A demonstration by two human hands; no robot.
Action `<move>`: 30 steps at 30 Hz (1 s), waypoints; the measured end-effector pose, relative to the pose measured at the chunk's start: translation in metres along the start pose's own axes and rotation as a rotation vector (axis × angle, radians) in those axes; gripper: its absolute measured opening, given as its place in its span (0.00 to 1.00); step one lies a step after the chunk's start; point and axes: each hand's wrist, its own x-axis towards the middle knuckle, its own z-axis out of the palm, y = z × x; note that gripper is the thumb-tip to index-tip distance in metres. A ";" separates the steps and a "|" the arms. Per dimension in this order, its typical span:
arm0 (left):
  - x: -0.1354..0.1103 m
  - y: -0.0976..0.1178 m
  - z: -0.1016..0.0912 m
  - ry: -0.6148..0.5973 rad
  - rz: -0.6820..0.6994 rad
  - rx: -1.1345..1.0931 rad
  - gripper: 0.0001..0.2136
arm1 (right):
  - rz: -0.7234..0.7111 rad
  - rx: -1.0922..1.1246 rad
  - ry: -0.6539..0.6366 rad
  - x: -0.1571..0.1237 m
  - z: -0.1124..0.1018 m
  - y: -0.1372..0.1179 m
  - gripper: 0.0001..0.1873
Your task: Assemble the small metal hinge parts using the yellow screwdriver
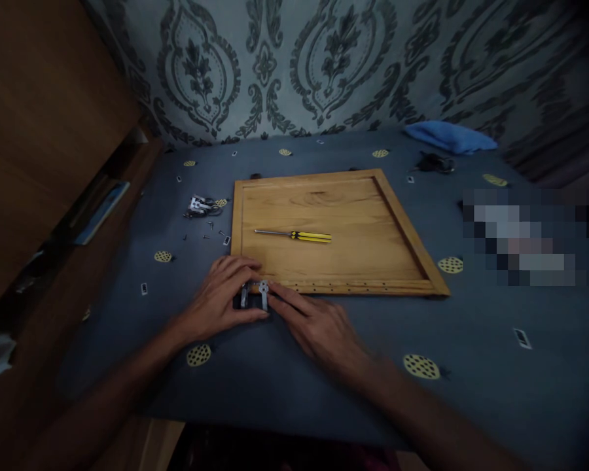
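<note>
A wooden cabinet door [343, 261] lies flat on a blue patterned cloth. A screwdriver with a yellow-and-black handle [294, 235] rests on its panel. At the door's near left corner sits a metal hinge [256, 293]. My left hand [222, 294] curls around the hinge from the left, fingers closed against it. My right hand [319, 327] reaches in from the right, its index finger pressed on the hinge's right side. A row of small holes [343, 286] runs along the door's near rail.
Another hinge [199, 206] and several loose screws [211, 230] lie on the cloth left of the door. A blue folded cloth [449, 137] and a dark small object [434, 162] sit at the back right. A wooden shelf unit [53, 163] stands at the left.
</note>
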 end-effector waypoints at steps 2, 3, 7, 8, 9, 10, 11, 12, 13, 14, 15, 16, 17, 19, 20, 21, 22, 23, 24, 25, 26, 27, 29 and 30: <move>0.000 0.000 0.001 0.005 0.000 -0.001 0.21 | 0.003 0.016 0.000 0.000 0.000 0.000 0.23; 0.000 0.000 0.001 0.004 -0.002 -0.001 0.21 | 0.006 0.021 -0.002 -0.001 0.000 0.000 0.23; 0.000 0.001 -0.001 -0.004 0.003 -0.004 0.21 | 0.009 0.004 -0.004 -0.001 -0.001 0.000 0.23; 0.001 0.001 -0.001 -0.007 0.006 -0.006 0.20 | 0.011 -0.004 -0.007 -0.001 -0.002 0.000 0.23; 0.001 0.001 -0.002 -0.010 0.008 -0.008 0.20 | 0.013 -0.010 -0.008 0.000 -0.002 -0.001 0.23; 0.001 0.001 -0.002 -0.012 0.008 -0.011 0.20 | 0.012 -0.014 -0.006 0.000 -0.001 0.000 0.23; 0.001 0.001 -0.002 -0.013 0.008 -0.012 0.20 | 0.008 -0.017 0.002 0.000 -0.001 0.000 0.23; 0.001 0.001 -0.002 -0.012 0.007 -0.014 0.20 | 0.001 -0.019 0.010 0.000 0.000 0.000 0.23; 0.001 0.001 -0.002 -0.011 0.005 -0.016 0.20 | -0.007 -0.023 0.019 0.001 0.000 0.000 0.23; 0.001 0.002 -0.001 -0.009 0.001 -0.017 0.19 | -0.012 -0.027 0.025 0.001 0.001 0.000 0.22; 0.000 0.002 -0.001 -0.008 -0.003 -0.019 0.19 | -0.016 -0.031 0.027 0.001 0.001 0.000 0.23; 0.000 0.002 -0.001 -0.008 -0.005 -0.021 0.19 | -0.016 -0.034 0.022 0.001 0.001 0.000 0.23; 0.000 0.002 -0.001 -0.008 -0.006 -0.022 0.19 | -0.015 -0.034 0.014 0.001 0.001 0.000 0.23; 0.000 0.002 -0.002 -0.012 -0.004 -0.022 0.18 | -0.010 -0.029 0.003 0.000 0.000 0.000 0.24; 0.001 0.002 -0.002 -0.011 0.002 -0.020 0.18 | -0.005 -0.024 -0.007 0.000 0.000 0.000 0.24; 0.001 0.002 -0.002 -0.009 0.009 -0.017 0.18 | -0.002 -0.018 -0.013 0.000 -0.001 0.000 0.24; 0.001 0.002 -0.002 -0.007 0.016 -0.014 0.18 | -0.001 -0.012 -0.017 -0.001 -0.001 0.000 0.24; 0.001 0.002 -0.002 -0.004 0.022 -0.012 0.18 | -0.001 -0.007 -0.018 -0.001 -0.001 0.001 0.25; 0.001 0.002 -0.001 -0.002 0.024 -0.010 0.18 | -0.003 -0.004 -0.015 -0.002 0.000 0.001 0.25; 0.001 0.002 -0.001 -0.001 0.023 -0.010 0.18 | -0.005 -0.003 -0.012 -0.002 0.000 0.001 0.25; 0.001 0.002 -0.001 -0.002 0.019 -0.011 0.18 | -0.007 -0.004 -0.008 -0.002 0.001 0.001 0.25; 0.001 0.002 -0.001 -0.005 0.014 -0.011 0.18 | -0.008 -0.007 -0.003 -0.002 0.001 0.001 0.24; 0.001 0.002 -0.001 -0.012 0.007 -0.010 0.17 | -0.010 -0.015 -0.005 -0.002 0.001 0.001 0.24; 0.001 0.002 -0.002 -0.014 0.006 -0.010 0.17 | -0.010 -0.019 -0.008 -0.002 0.001 0.001 0.24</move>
